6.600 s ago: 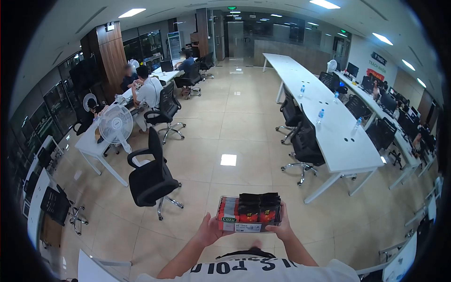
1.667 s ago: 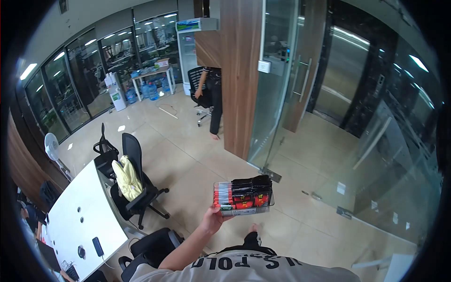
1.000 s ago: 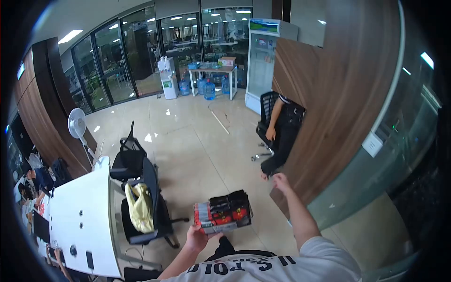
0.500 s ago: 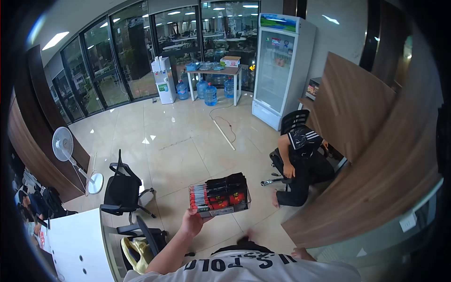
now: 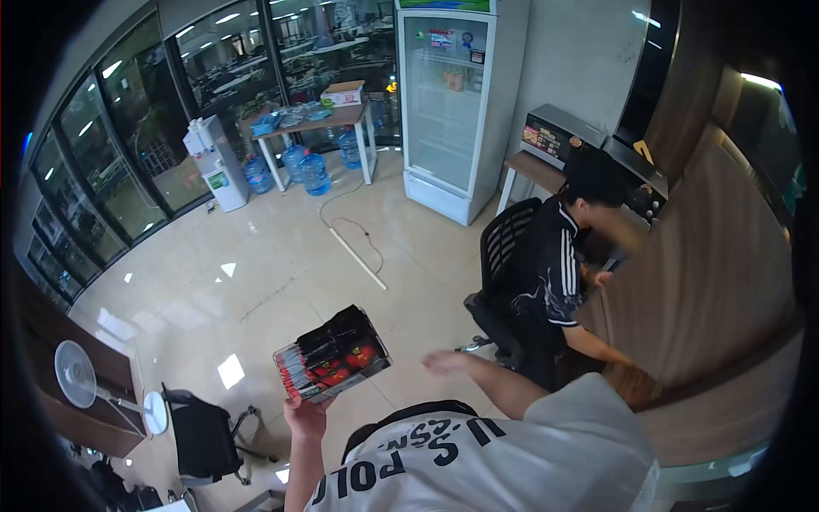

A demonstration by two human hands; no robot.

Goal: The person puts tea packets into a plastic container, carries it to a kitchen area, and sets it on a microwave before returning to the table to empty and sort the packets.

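In the head view my left hand (image 5: 304,418) grips the near left edge of a see-through box (image 5: 388,362) and keeps it up above the floor, tilted. Upright black and red packets (image 5: 345,348) fill the box in a tight row, and their print is too small to read. My right hand (image 5: 445,363) is to the right of the box, apart from it. Its fingers are stretched out, slightly blurred, and nothing shows in them.
A person (image 5: 554,256) sits at right on a black chair (image 5: 503,243) by a wooden partition (image 5: 708,282). Ahead stand a glass-door fridge (image 5: 444,111), a table with water bottles (image 5: 314,173) and a dispenser (image 5: 213,166). A pale stick (image 5: 358,258) lies on the floor. At left are an office chair (image 5: 205,435) and a fan (image 5: 77,374).
My view has turned right and come closer to the fridge and the seated person. My right hand has risen from low beside my body to out in front. The box stays in my left hand.
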